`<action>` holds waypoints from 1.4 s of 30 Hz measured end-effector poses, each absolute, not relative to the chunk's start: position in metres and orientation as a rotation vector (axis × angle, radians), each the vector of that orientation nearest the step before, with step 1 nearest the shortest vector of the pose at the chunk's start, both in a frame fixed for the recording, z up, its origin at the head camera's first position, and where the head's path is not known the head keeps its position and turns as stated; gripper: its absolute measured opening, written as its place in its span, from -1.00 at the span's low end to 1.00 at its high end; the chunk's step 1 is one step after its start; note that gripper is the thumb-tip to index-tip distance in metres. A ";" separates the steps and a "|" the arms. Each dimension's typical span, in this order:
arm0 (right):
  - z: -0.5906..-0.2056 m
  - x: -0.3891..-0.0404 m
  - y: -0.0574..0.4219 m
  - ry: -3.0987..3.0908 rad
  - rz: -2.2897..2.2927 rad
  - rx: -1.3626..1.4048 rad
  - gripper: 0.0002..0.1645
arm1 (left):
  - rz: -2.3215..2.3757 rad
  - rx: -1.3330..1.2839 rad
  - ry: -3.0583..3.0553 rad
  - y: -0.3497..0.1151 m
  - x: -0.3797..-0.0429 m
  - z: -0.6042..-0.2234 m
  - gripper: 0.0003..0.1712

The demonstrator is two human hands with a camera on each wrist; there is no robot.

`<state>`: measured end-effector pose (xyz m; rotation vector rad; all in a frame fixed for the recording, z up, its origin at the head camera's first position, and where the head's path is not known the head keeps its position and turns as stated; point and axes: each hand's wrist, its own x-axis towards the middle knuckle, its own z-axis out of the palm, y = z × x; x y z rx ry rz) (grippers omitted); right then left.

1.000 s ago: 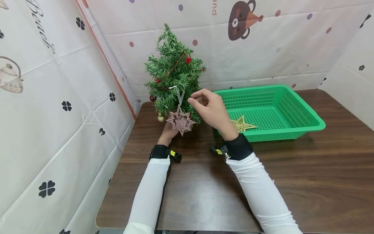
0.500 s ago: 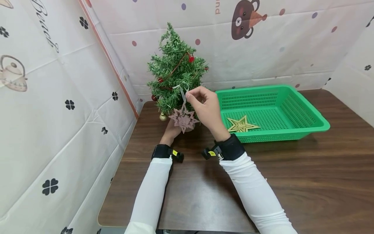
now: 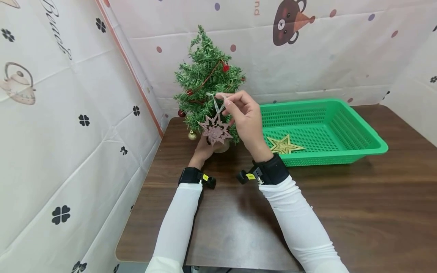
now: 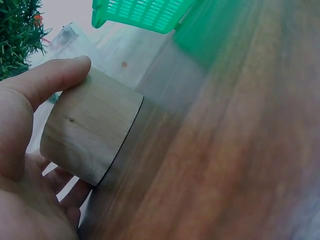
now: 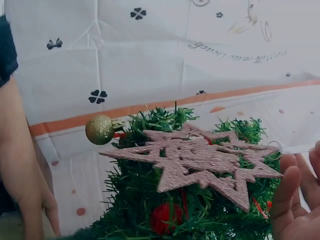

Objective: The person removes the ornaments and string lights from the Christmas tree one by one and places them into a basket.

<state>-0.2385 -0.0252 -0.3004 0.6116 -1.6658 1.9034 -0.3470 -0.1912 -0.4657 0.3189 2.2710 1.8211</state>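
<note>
A small artificial Christmas tree (image 3: 206, 72) stands at the table's back left on a round wooden base (image 4: 95, 125). My left hand (image 3: 203, 150) grips that base, its thumb over the near side in the left wrist view. At the front of the tree hangs a glittery pink star ornament (image 3: 216, 131). My right hand (image 3: 248, 123) pinches its pale ribbon loop (image 3: 217, 105) between thumb and fingers, by the branches. Whether the loop is round a twig I cannot tell. The right wrist view shows the star (image 5: 200, 160) close in front of the needles.
A green plastic basket (image 3: 368, 146) stands right of the tree, with a gold star ornament (image 3: 284, 145) in it. A gold bauble (image 3: 192, 135) hangs low on the tree's left, and red ornaments (image 3: 225, 68) sit among the branches. A patterned cloth wall (image 3: 334, 60) rises behind the brown table (image 3: 341, 212).
My right hand has moved in to the ribbon, then up with it toward the branches, and the pink star rose a little. The left hand stays at the base. The head view shifted slightly.
</note>
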 end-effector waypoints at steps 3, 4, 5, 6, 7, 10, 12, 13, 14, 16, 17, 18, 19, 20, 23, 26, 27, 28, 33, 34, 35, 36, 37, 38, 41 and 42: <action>-0.301 -0.240 -0.024 -1.668 1.818 0.637 -0.90 | 1.777 0.288 2.292 -0.188 -0.346 -0.466 0.15; -0.301 -0.240 -0.024 -1.674 1.791 0.652 -0.90 | 1.774 0.304 2.300 -0.187 -0.346 -0.466 0.15; -0.300 -0.241 -0.024 -1.679 1.768 0.676 -0.90 | 1.775 0.310 2.306 -0.187 -0.345 -0.465 0.14; -0.300 -0.241 -0.025 -1.679 1.752 0.699 -0.90 | 1.788 0.320 2.309 -0.187 -0.345 -0.465 0.14; -0.299 -0.240 -0.025 -1.674 1.734 0.726 -0.88 | 1.789 0.323 2.323 -0.187 -0.345 -0.465 0.13; -0.295 -0.239 -0.023 -1.625 1.712 0.791 -0.84 | 1.782 0.294 2.343 -0.189 -0.345 -0.464 0.08; -0.291 -0.238 -0.020 -1.590 1.704 0.797 -0.85 | 1.761 0.268 2.351 -0.191 -0.345 -0.463 0.00; -0.289 -0.237 -0.017 -1.576 1.700 0.777 -0.85 | 1.745 0.264 2.355 -0.191 -0.345 -0.463 -0.03; -0.288 -0.237 -0.013 -1.568 1.698 0.749 -0.85 | 1.732 0.261 2.354 -0.192 -0.345 -0.463 -0.06; -0.287 -0.235 -0.005 -1.561 1.698 0.670 -0.86 | 1.713 0.253 2.349 -0.192 -0.345 -0.463 -0.05; -0.287 -0.235 0.001 -1.561 1.693 0.632 -0.87 | 1.709 0.250 2.343 -0.192 -0.344 -0.463 -0.05; -0.288 -0.235 0.006 -1.562 1.686 0.598 -0.86 | 1.706 0.244 2.342 -0.192 -0.344 -0.464 -0.03; -0.288 -0.234 0.012 -1.562 1.684 0.569 -0.87 | 1.705 0.242 2.340 -0.192 -0.344 -0.465 -0.02; -0.288 -0.234 0.018 -1.559 1.689 0.546 -0.87 | 1.705 0.237 2.338 -0.193 -0.344 -0.465 -0.02; -0.290 -0.232 0.036 -1.546 1.705 0.489 -0.86 | 1.704 0.246 2.335 -0.194 -0.344 -0.466 -0.05; -0.290 -0.228 0.051 -1.555 1.713 0.436 -0.85 | 1.701 0.256 2.336 -0.194 -0.344 -0.467 -0.06; -0.289 -0.227 0.055 -1.576 1.697 0.418 -0.85 | 1.701 0.260 2.333 -0.194 -0.344 -0.467 -0.07; -0.289 -0.225 0.060 -1.601 1.675 0.395 -0.84 | 1.702 0.261 2.330 -0.194 -0.344 -0.468 -0.07; -0.291 -0.221 0.084 -1.754 1.585 0.262 -0.84 | 1.706 0.264 2.317 -0.194 -0.344 -0.468 -0.10; -0.293 -0.222 0.090 -1.787 1.574 0.237 -0.84 | 1.707 0.265 2.316 -0.194 -0.344 -0.468 -0.10; -0.296 -0.224 0.096 -1.814 1.569 0.217 -0.84 | 1.709 0.269 2.314 -0.194 -0.344 -0.467 -0.10; -0.299 -0.225 0.101 -1.846 1.557 0.200 -0.83 | 1.711 0.271 2.311 -0.194 -0.343 -0.467 -0.09; -0.302 -0.227 0.106 -1.877 1.542 0.186 -0.83 | 1.713 0.274 2.309 -0.194 -0.343 -0.466 -0.09; -0.304 -0.228 0.111 -1.908 1.523 0.174 -0.82 | 1.715 0.277 2.308 -0.194 -0.343 -0.466 -0.09; -0.310 -0.231 0.122 -1.973 1.502 0.147 -0.83 | 1.718 0.281 2.305 -0.194 -0.342 -0.464 -0.09; -0.312 -0.232 0.124 -1.986 1.510 0.140 -0.83 | 1.718 0.281 2.309 -0.194 -0.342 -0.464 -0.09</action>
